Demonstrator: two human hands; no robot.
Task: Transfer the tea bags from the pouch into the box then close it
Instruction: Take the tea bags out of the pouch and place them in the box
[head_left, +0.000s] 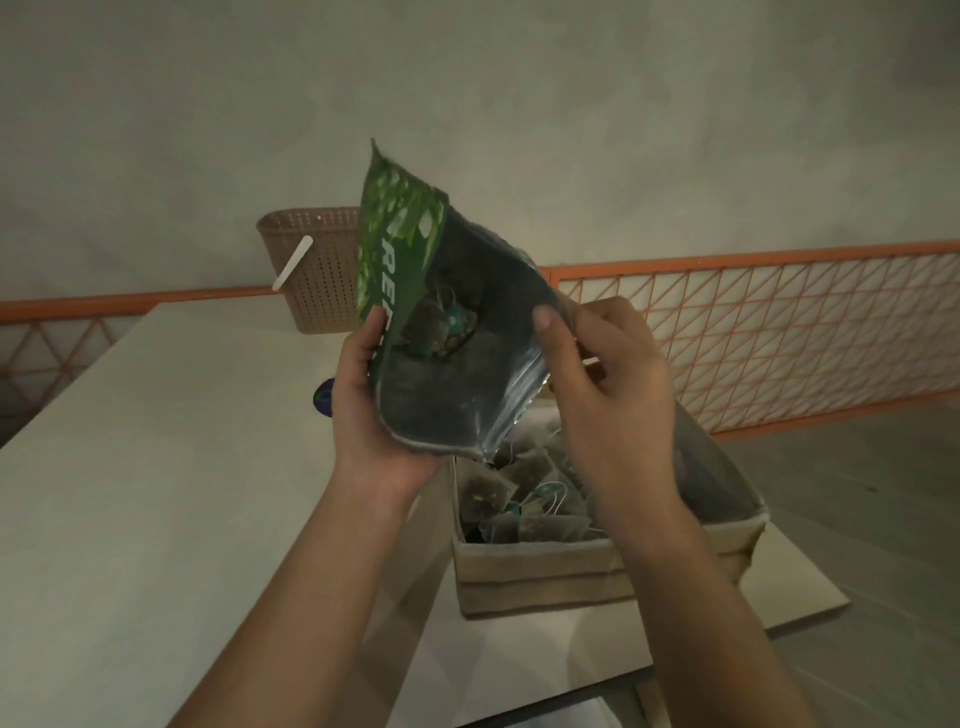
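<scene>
I hold a green foil pouch (410, 249) tilted over an open cardboard box (535, 571), its mouth facing me and pulled wide. My left hand (363, 410) grips the pouch's left edge and bottom lip. My right hand (608, 384) pinches the right edge of the opening. A few tea bags (441, 327) remain deep inside the pouch. Several pyramid tea bags (524, 499) with strings and small tags lie piled in the box. The box lid (717, 467) stands open on the right side, partly hidden behind my right forearm.
The box sits at the near right corner of a pale table (156, 467). A brown perforated basket (317, 270) with a white stick stands at the far edge. A dark round object (323, 397) lies behind my left hand. An orange mesh railing (779, 327) runs behind the table.
</scene>
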